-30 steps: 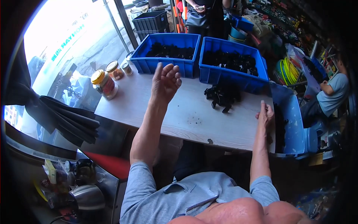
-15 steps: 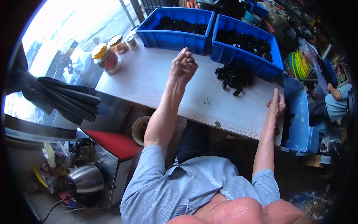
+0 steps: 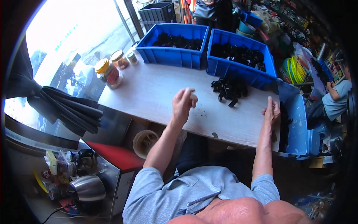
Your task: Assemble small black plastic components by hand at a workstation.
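My left hand [image 3: 184,102] hovers over the middle of the pale wooden table [image 3: 149,93], its fingers bunched loosely together with nothing visible in them. My right hand [image 3: 271,111] rests on the table's right edge, fingers stretched out, right beside a blue bin [image 3: 298,119] that stands lower at the table's right end. A small pile of black plastic parts [image 3: 229,89] lies on the table between the two hands, a little farther back, and neither hand touches it.
Two blue bins [image 3: 169,56] [image 3: 231,67] filled with black parts stand along the table's far edge. Three lidded jars [image 3: 108,72] stand at the far left corner. A folded dark cloth [image 3: 71,108] hangs at the left. Another person [image 3: 333,99] sits at the right.
My left hand went from raised and spread open, to a fist, to loosely bunched and nearer me over the table. My right hand stayed at the table's right edge.
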Tool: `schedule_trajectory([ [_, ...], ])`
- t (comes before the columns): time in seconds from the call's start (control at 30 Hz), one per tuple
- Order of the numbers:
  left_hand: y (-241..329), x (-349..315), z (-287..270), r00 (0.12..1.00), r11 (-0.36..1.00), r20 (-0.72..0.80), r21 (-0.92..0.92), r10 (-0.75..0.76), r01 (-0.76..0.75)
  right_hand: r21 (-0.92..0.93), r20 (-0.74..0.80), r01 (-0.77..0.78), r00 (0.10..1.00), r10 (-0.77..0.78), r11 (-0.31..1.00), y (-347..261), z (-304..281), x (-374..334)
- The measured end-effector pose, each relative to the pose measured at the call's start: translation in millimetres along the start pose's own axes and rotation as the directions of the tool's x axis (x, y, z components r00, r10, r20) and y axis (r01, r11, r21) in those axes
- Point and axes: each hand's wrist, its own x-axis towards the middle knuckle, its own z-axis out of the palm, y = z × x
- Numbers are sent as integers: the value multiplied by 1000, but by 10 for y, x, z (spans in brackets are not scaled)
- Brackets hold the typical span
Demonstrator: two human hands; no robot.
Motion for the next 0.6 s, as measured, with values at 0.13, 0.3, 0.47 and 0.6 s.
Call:
schedule_trajectory([
  [0.13, -215, -234, -26, 996, 894, -39, 444, 85, -59, -152, 94, 4, 996, 10, 988, -25, -67, -4],
  [0.3, -294, -249, -24, 989, 842, 26, 523, 142, -135, -111, 65, -7, 998, 15, 994, -79, -80, -30],
  [0.47, -321, -233, -56, 992, 869, -2, 482, 127, -111, -54, 4, -61, 998, 62, 997, -164, -12, -91],
  [0.6, -329, -243, -27, 989, 843, 27, 520, 145, -137, -137, 66, -27, 997, 36, 990, -120, -65, -46],
])
